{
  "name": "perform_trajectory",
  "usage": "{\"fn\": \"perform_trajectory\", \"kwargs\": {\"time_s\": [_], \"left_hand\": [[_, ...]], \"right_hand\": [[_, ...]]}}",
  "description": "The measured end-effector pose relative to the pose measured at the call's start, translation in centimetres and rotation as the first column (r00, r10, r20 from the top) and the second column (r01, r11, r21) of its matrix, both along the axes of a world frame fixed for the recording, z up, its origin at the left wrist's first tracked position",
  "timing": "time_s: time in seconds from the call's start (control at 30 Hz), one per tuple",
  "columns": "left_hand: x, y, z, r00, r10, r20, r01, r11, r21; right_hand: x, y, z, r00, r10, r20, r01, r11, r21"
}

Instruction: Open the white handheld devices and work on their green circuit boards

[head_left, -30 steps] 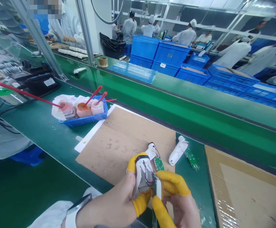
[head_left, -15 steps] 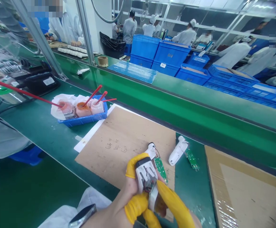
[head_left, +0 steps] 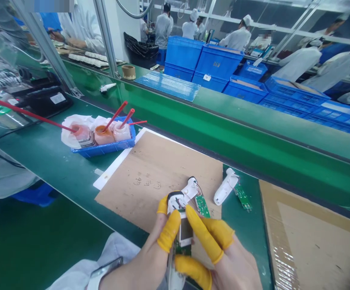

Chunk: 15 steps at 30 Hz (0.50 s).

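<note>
Curling your left hand (head_left: 138,262) and right hand (head_left: 226,257) round the white housing (head_left: 178,225), you hold its circuit board (head_left: 182,249) facing up in view.

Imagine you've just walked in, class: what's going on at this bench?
A person wearing yellow finger cots holds an opened white plastic device between the left hand and right hand, above a brown cardboard sheet on a green workbench. Nearby lie a white plastic shell and a green circuit board. A blue tray holds small jars with red sticks.
</note>
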<state>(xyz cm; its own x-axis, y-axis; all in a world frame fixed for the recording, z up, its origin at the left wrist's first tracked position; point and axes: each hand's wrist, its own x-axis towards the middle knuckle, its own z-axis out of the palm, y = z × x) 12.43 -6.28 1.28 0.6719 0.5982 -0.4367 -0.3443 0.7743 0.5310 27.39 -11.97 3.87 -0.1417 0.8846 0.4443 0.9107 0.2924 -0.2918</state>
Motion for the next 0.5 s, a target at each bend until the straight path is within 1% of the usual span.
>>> {"fn": "perform_trajectory", "kwargs": {"time_s": [0.03,0.1,0.17,0.23,0.33,0.43,0.5], "left_hand": [[0.2,0.1,0.4,1.0,0.009,0.007,-0.009,0.999,-0.045],[0.7,0.5,1.2,1.0,0.001,0.018,0.001,0.992,-0.13],[1.3,1.0,1.9,1.0,-0.015,0.026,0.019,0.987,-0.161],[1.5,1.3,2.3,1.0,-0.01,0.006,0.011,0.985,-0.172],[1.3,1.4,2.3,0.996,-0.066,-0.054,0.055,0.982,-0.182],[1.1,1.4,2.1,0.989,-0.122,-0.08,0.108,0.982,-0.154],[1.1,1.4,2.0,0.989,-0.121,-0.086,0.11,0.986,-0.127]], "right_hand": [[0.3,0.3,0.2,0.999,0.014,0.043,-0.016,0.999,0.03],[0.7,0.7,0.2,0.996,-0.007,0.086,-0.004,0.993,0.116],[1.1,0.8,-0.2,0.995,-0.004,0.097,-0.013,0.985,0.175],[1.3,0.9,-0.4,0.993,0.045,0.106,-0.065,0.979,0.195],[1.3,1.2,-0.2,0.988,0.107,0.115,-0.128,0.973,0.194],[1.1,1.6,0.3,0.988,0.099,0.118,-0.123,0.97,0.211],[0.9,1.6,0.4,0.988,0.091,0.122,-0.116,0.97,0.213]]}}
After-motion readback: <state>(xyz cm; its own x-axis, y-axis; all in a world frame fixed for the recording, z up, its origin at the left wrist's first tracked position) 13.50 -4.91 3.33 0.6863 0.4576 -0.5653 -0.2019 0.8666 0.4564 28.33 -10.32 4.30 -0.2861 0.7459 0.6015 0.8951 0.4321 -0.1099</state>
